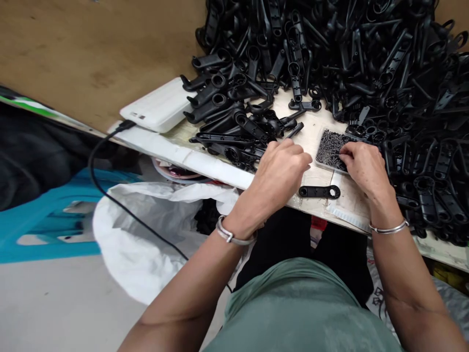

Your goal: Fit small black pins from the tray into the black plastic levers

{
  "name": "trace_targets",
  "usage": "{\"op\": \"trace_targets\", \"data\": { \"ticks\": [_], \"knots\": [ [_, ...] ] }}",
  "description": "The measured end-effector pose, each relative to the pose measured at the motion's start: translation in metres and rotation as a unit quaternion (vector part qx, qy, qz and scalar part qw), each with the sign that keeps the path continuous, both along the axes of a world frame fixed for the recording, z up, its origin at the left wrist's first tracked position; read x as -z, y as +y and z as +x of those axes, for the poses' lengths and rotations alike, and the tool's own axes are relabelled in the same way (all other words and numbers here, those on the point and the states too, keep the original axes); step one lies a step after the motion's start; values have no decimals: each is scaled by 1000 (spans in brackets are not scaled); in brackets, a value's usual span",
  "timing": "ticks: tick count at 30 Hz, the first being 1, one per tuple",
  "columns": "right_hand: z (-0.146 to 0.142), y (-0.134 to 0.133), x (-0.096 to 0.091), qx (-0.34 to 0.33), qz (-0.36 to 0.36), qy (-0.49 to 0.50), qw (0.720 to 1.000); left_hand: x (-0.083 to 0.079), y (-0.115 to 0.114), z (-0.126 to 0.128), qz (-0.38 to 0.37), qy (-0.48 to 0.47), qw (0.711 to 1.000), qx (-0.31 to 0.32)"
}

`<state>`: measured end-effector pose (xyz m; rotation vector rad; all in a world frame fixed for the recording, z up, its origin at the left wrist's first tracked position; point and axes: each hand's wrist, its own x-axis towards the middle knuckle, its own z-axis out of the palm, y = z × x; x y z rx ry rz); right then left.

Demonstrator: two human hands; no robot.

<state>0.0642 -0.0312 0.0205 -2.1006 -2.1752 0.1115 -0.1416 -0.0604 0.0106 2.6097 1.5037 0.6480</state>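
My left hand [283, 168] is closed, its fingers curled over the table near the front edge. Just beyond its knuckles shows the end of a black plastic part [295, 131]; whether the hand grips it I cannot tell. My right hand [365, 165] has thumb and fingers pinched together in a clear shallow box [321, 164] full of tiny dark-grey metal pieces [331, 146]. What its fingertips hold is hidden. Between the hands, close to the edge, a flat black plastic piece [318, 191] with a ring at its right end lies on the table.
A large heap of black plastic parts [293, 49] covers the table's back, with more on both sides. At the left stands a white power bank [157, 105] with a black cable [110, 195] hanging down. Below the edge are a white sack [124, 234] and a blue stool [47, 220].
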Motion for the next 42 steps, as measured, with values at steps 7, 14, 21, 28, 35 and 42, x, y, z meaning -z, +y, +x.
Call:
{"op": "trace_targets", "data": {
  "ticks": [7,14,21,28,35,42],
  "knots": [
    [10,-11,-6,-10,-62,370,927,-11,24,43,-45,-50,996,65],
    [25,-18,-19,19,-80,340,937,-4,20,55,-72,-154,985,32],
    [33,-23,-19,108,-34,-98,989,8,5,35,-73,-301,951,12],
    [29,-15,-10,93,-56,-147,983,12,8,33,-139,-390,910,10],
    [31,-21,-16,90,-29,-70,993,4,25,40,-187,-369,910,12],
    [14,-21,-24,21,-56,393,917,-2,33,55,-179,-397,899,43]
  ]
}}
